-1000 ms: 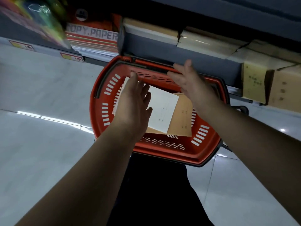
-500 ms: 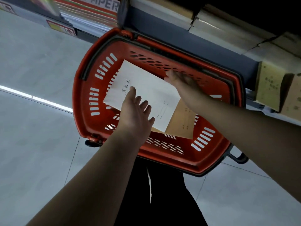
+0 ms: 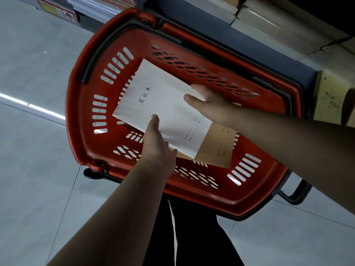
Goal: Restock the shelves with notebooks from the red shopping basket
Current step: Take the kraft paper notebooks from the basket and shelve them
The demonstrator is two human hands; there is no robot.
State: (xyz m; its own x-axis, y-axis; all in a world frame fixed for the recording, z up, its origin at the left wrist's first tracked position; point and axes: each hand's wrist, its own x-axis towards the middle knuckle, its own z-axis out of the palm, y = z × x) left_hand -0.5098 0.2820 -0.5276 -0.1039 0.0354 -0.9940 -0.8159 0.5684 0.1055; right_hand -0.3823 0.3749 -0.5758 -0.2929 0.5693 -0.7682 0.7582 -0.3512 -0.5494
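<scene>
The red shopping basket (image 3: 82,104) sits on the floor against the shelf base. Inside it a white notebook (image 3: 161,108) lies on top of brown notebooks (image 3: 217,150). My left hand (image 3: 157,148) grips the white notebook's near edge, thumb on the cover and fingers under it. My right hand (image 3: 209,106) holds the far right edge, thumb on the cover and fingers tucked beneath. The white notebook is tilted, its left end raised off the pile.
The grey shelf (image 3: 221,35) runs along the top, with stacks of wrapped paper (image 3: 284,25) and brown notebooks (image 3: 330,104) at right. Grey tiled floor (image 3: 34,160) spreads to the left. The basket's dark handle (image 3: 295,196) sticks out at lower right.
Both hands have come down into the basket and taken hold of the white notebook. The view has moved closer to the basket.
</scene>
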